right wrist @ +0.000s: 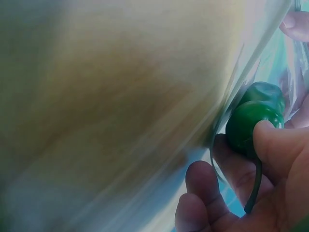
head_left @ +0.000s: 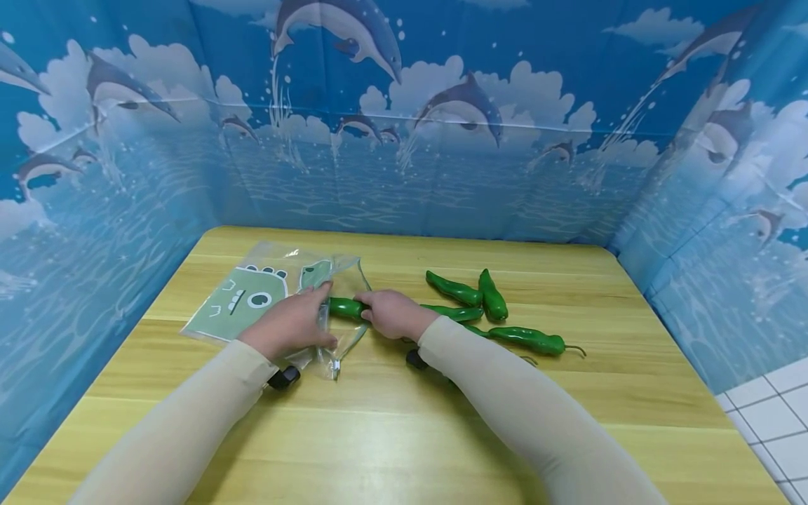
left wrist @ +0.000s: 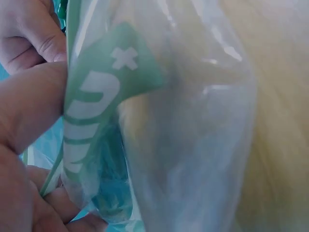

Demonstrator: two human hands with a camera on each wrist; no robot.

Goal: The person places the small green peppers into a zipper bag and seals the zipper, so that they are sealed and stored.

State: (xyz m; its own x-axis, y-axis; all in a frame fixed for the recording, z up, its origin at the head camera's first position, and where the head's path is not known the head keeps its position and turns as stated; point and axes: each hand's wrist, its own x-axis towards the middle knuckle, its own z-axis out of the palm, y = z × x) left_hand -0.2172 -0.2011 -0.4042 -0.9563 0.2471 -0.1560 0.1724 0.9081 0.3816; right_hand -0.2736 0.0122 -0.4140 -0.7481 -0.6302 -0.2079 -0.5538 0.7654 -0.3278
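Observation:
A clear plastic zip bag (head_left: pixel 217 308) printed with a green cartoon dinosaur lies on the left of the table, its mouth facing right. My left hand (head_left: pixel 293 324) holds the bag near its mouth, thumb and fingers spread along the plastic. A slider (head_left: pixel 337 365) sits at the near end of the zip edge. My right hand (head_left: pixel 398 315) pinches a green pepper (right wrist: pixel 251 123) by its stem end. That pepper's body points left, within the bag's mouth, and its stem lies against my palm in the right wrist view.
Several more green peppers lie right of the bag, including one upper pepper (head_left: pixel 453 288), an upright-lying one (head_left: pixel 492 294) and one with a curved stem (head_left: pixel 527 339). My right forearm partly covers others. A dolphin-print curtain (head_left: pixel 404 175) borders the wooden table (head_left: pixel 353 435).

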